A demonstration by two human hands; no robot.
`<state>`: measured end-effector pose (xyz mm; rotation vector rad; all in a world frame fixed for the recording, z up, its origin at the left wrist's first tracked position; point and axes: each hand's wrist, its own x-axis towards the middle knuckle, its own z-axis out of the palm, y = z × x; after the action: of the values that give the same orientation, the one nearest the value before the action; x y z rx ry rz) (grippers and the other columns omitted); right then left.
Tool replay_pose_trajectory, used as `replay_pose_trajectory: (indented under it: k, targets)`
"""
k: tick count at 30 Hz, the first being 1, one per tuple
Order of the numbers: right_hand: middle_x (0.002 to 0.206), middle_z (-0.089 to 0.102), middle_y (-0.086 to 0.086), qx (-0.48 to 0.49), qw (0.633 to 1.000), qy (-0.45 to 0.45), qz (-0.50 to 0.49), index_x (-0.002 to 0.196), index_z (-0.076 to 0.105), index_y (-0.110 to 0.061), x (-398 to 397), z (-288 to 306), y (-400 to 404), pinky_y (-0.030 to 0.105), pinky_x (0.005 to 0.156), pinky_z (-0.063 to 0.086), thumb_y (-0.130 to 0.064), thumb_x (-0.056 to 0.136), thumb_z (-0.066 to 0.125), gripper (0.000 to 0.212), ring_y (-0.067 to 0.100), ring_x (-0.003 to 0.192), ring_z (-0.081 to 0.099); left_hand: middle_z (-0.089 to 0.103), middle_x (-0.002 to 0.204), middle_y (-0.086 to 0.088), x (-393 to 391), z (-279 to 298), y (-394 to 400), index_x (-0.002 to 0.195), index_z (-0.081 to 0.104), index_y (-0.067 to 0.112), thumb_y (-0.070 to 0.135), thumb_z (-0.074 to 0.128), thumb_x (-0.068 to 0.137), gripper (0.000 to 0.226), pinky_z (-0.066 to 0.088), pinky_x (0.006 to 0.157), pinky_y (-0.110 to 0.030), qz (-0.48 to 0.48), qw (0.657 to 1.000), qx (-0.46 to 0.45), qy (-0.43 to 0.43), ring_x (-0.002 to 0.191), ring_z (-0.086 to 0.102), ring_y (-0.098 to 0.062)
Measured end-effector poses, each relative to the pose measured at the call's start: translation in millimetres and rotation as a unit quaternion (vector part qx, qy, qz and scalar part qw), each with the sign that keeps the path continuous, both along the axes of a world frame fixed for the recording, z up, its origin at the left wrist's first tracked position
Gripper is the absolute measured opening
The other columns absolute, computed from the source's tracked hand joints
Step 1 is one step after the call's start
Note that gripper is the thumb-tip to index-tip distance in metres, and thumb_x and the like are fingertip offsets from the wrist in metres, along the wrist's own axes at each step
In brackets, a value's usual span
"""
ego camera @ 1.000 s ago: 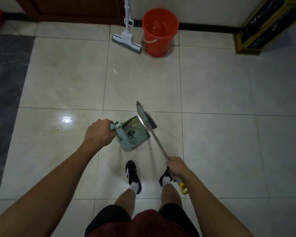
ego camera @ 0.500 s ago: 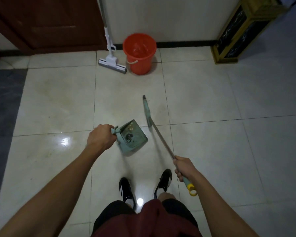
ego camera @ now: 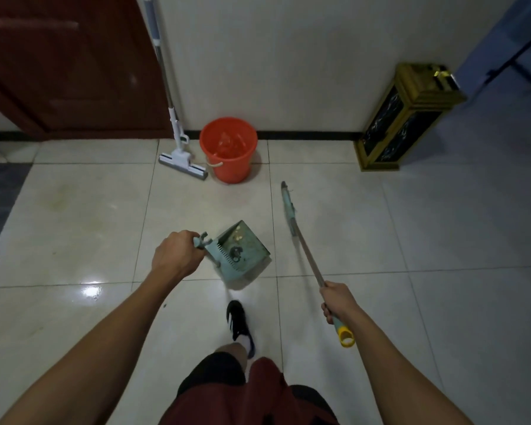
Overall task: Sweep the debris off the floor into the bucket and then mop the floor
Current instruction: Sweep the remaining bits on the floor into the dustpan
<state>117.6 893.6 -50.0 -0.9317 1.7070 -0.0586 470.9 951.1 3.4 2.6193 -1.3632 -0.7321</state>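
Debris (ego camera: 238,237) loose in dustpan (ego camera: 242,251), carried level above floor, well short of bucket (ego camera: 228,148). Light, apt to spill if tipped. Left hand (ego camera: 175,256) fisted on dustpan handle; right hand (ego camera: 337,300) wrapped around broom (ego camera: 307,256) shaft.

1 bucket (ego camera: 228,148), 1 mop (ego camera: 181,161), 1 broom (ego camera: 292,216)

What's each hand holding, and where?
Left hand: dustpan, by its handle end. Right hand: broom, near the top of its stick.
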Motion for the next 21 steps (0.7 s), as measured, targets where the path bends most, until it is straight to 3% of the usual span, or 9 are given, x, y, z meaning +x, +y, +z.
replay_pose_trajectory:
  k: [9,18,21]
  targets:
    - [0.049,0.049,0.011,-0.021,0.998,0.056,0.004,0.088,0.063,-0.004,24.2,-5.0,-148.9,0.026,0.043,0.039,-0.005,0.091,0.042,0.021,0.021,0.041,0.044,0.069,0.077,-0.002,24.0,-27.8,-134.6,0.082,0.072,0.024,0.037,0.067,0.08,0.014,0.06,0.072,-0.041,0.029,0.998,-0.001,0.063,0.071,0.066,-0.027]
    - [0.055,0.056,0.014,-0.036,0.993,0.089,0.066,0.103,0.063,-0.005,18.4,-20.3,-274.5,0.026,0.041,0.043,-0.007,0.094,0.042,0.023,0.023,0.042,0.049,0.07,0.079,-0.002,18.8,-31.0,-255.5,0.087,0.075,0.026,0.033,0.067,0.083,0.011,0.061,0.071,-0.042,0.04,0.997,0.013,0.064,0.073,0.066,-0.027]
    - [0.064,0.061,0.018,-0.042,0.988,0.107,0.106,0.102,0.055,-0.019,13.9,-32.8,-320.9,0.027,0.04,0.045,-0.009,0.096,0.045,0.015,0.025,0.044,0.052,0.071,0.081,-0.002,8.5,-41.0,-300.1,0.089,0.075,0.025,0.033,0.066,0.083,0.013,0.06,0.073,-0.042,0.051,0.997,0.025,0.06,0.074,0.067,-0.029]
